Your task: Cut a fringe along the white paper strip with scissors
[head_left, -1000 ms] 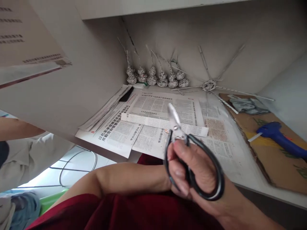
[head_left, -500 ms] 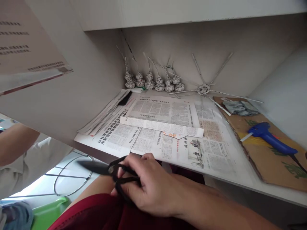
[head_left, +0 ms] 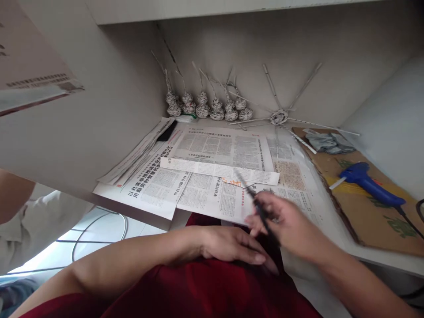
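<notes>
My right hand [head_left: 286,223], over the desk's front edge, is closed around a pair of black scissors [head_left: 261,214], smeared by motion and seen edge-on, blades up and to the left. Below it, across my lap, lies my left hand [head_left: 228,245], palm down with fingers stretched out, holding nothing I can see. Beyond the scissors, a cut strip of newspaper [head_left: 215,169] lies across printed sheets of newspaper [head_left: 198,194] spread on the desk.
Several gourd shapes woven from paper [head_left: 202,108] line the back wall. Beside them leans a spoked paper weave [head_left: 278,117]. A blue glue gun [head_left: 371,183] and a grey glove [head_left: 327,142] lie on cardboard [head_left: 361,221] at right. A person's sleeve [head_left: 43,221] shows at left.
My right hand has swung right with the scissors, which now point up toward the newspaper. My left hand has come into view on my lap. The camera view has shifted slightly.
</notes>
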`<control>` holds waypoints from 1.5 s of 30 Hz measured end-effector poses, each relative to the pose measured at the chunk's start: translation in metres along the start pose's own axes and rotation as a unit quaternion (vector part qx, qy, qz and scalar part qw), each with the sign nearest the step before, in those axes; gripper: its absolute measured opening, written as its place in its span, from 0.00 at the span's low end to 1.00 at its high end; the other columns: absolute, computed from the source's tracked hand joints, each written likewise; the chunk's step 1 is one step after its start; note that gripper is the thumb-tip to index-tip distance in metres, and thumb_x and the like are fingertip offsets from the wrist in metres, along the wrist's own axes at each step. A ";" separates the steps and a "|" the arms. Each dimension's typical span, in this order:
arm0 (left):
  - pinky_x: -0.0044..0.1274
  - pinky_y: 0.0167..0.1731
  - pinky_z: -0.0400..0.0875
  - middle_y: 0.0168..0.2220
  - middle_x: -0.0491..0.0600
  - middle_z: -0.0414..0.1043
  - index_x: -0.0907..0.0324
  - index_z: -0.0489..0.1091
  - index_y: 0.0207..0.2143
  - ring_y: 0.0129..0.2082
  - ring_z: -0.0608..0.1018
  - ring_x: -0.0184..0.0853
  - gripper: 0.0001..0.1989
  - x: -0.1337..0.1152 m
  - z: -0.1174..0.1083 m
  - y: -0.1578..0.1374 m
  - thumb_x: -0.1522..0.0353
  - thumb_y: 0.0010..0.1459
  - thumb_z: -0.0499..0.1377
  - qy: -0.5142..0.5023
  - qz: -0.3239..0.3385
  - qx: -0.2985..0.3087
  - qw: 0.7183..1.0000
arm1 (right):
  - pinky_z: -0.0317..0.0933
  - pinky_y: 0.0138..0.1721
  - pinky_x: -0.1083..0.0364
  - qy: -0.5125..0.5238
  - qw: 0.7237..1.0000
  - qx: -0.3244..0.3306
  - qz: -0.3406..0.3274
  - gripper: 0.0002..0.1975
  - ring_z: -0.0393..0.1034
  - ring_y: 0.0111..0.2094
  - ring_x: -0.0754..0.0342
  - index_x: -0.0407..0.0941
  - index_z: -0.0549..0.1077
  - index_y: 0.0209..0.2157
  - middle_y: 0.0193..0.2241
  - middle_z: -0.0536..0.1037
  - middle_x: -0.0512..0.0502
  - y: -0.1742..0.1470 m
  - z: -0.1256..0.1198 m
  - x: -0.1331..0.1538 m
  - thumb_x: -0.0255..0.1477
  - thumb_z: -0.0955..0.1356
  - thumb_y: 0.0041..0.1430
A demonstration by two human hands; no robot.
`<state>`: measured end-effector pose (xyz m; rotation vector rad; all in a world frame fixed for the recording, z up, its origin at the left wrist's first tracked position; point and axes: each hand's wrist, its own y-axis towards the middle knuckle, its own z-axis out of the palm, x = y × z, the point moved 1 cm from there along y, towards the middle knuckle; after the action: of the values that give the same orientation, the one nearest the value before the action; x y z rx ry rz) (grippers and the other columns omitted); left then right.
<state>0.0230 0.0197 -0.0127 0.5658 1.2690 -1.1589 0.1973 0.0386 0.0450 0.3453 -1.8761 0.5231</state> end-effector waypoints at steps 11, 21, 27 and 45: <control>0.39 0.57 0.71 0.55 0.55 0.76 0.62 0.70 0.57 0.55 0.76 0.42 0.18 -0.039 -0.111 -0.049 0.72 0.66 0.56 0.618 0.131 -0.418 0.652 | 0.63 0.31 0.55 -0.357 0.907 -0.197 -0.105 0.06 0.77 0.33 0.49 0.50 0.72 0.35 0.33 0.83 0.51 0.035 -0.062 -0.026 0.29 0.70 0.53; 0.35 0.47 0.76 0.49 0.57 0.76 0.63 0.72 0.54 0.47 0.76 0.42 0.15 -0.043 -0.112 -0.043 0.72 0.69 0.53 0.732 0.093 -0.375 0.562 | 0.65 0.32 0.52 -0.479 0.836 -0.200 -0.177 0.10 0.77 0.33 0.47 0.49 0.73 0.40 0.32 0.82 0.47 0.054 -0.076 -0.051 0.27 0.66 0.55; 0.32 0.40 0.76 0.49 0.57 0.75 0.62 0.69 0.56 0.45 0.76 0.42 0.17 -0.046 -0.107 -0.035 0.76 0.68 0.52 0.769 0.039 -0.355 0.530 | 0.64 0.37 0.49 -0.545 0.775 -0.196 -0.253 0.05 0.75 0.30 0.46 0.46 0.73 0.37 0.29 0.81 0.46 0.054 -0.072 -0.053 0.26 0.64 0.61; 0.37 0.50 0.76 0.57 0.56 0.72 0.60 0.70 0.56 0.54 0.74 0.47 0.17 -0.027 -0.068 -0.038 0.74 0.69 0.51 0.756 0.117 -0.350 0.541 | 0.64 0.36 0.50 -0.458 0.826 -0.111 -0.308 0.07 0.77 0.31 0.51 0.49 0.66 0.38 0.31 0.81 0.50 -0.014 -0.015 -0.022 0.22 0.62 0.64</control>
<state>-0.0371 0.0737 0.0036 1.0929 2.7590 0.5402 0.2237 0.0337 0.0317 1.1467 -2.5117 -0.4001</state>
